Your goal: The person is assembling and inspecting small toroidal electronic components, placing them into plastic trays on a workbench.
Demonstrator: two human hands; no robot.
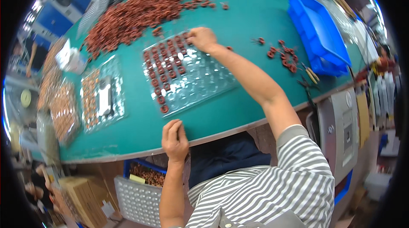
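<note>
A clear plastic tray (200,84) with round pockets lies on the green table. Red-brown ring-shaped coils (161,63) fill several rows on its left part. At the tray's far edge, my right hand (202,39) is closed in a pinch, its fingertips on a red-brown coil at the end of a row. My left hand (175,142) hangs over the table's near edge, below the tray, with its fingers curled closed. Whatever it may hold is hidden. A large pile of the same coils (140,13) spreads beyond the tray to the left.
A blue plastic bin (319,36) stands at the right, with loose coils (283,55), pliers (307,84) and a yellow-handled tool (312,74) near it. On the left are a second tray (117,100), a white device (105,96) and bagged parts (64,108). The table edge (238,129) runs before me.
</note>
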